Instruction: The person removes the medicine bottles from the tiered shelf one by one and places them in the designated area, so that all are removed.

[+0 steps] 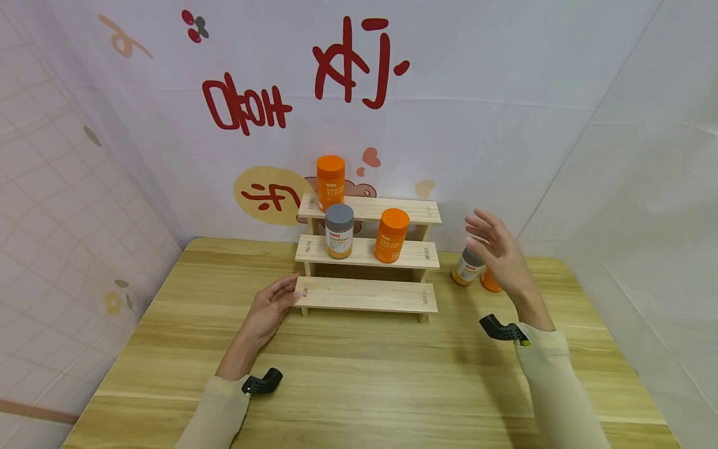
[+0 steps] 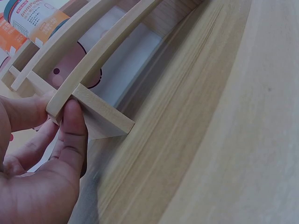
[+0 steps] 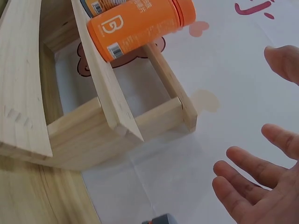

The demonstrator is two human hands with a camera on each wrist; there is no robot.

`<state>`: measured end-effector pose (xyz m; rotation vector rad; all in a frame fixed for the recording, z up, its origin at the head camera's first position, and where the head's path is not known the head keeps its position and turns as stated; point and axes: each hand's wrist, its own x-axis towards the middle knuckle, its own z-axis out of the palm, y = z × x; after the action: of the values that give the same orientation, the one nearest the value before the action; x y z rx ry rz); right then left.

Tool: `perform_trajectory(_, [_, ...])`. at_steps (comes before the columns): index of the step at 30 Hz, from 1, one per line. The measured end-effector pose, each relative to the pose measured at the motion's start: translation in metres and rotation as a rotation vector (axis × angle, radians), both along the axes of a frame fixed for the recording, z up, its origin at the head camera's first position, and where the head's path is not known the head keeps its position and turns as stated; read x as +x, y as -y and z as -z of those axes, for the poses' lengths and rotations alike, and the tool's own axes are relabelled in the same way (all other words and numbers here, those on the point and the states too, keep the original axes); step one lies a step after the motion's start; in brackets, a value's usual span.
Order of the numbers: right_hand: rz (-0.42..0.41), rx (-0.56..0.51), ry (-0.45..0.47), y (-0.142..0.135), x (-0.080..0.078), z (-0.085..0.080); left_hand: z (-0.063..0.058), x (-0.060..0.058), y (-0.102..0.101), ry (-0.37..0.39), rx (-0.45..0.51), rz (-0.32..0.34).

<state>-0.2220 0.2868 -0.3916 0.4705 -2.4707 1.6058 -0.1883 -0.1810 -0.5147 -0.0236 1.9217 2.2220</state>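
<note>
A three-tier wooden rack point(image 1: 364, 294) stands on the table. My left hand point(image 1: 272, 310) pinches the left end of its lowest board point(image 2: 70, 88) between thumb and fingers. To the right of the rack, my right hand point(image 1: 501, 257) is raised with fingers spread and nothing in them. Behind and below it, partly hidden, are a grey-lidded jar point(image 1: 467, 269) and an orange jar point(image 1: 490, 282). On the middle board stand another grey-lidded jar point(image 1: 339, 232) and a second orange jar point(image 1: 391, 236). A third orange jar point(image 1: 331, 182) is upright at the top board's left.
The wooden table point(image 1: 359, 380) extends in front of the rack. A white printed backdrop point(image 1: 493, 125) rises close behind it, with more sheeting along both sides. Both wrists carry black camera mounts point(image 1: 262, 381).
</note>
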Motion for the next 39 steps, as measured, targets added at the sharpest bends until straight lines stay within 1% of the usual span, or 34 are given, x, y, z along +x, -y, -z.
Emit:
perform_trajectory(6, [-0.028,0.019,0.024,0.015,-0.009,-0.004,0.000,-0.001,0.000,0.007,-0.002,-0.010])
perform_trajectory(12, [-0.048,0.029,0.025,0.027,-0.018,-0.010,0.000,-0.001,0.000,0.008,0.004,-0.007])
perform_trajectory(17, [-0.077,0.018,0.043,0.037,-0.026,-0.015,0.001,-0.001,0.001,0.009,0.012,-0.003])
perform_trajectory(24, [-0.114,0.014,0.038,0.050,-0.032,-0.019,0.003,-0.002,0.001,0.008,0.013,0.004])
perform_trajectory(29, [-0.117,0.014,0.036,0.059,-0.035,-0.026,0.003,-0.002,0.004,0.003,0.022,-0.003])
perform_trajectory(35, [-0.147,-0.010,0.086,0.070,-0.040,-0.034,0.002,0.001,0.005,0.007,0.016,0.007])
perform_trajectory(39, [-0.155,0.002,0.109,0.076,-0.044,-0.039,0.002,0.000,0.004,0.004,0.019,0.010])
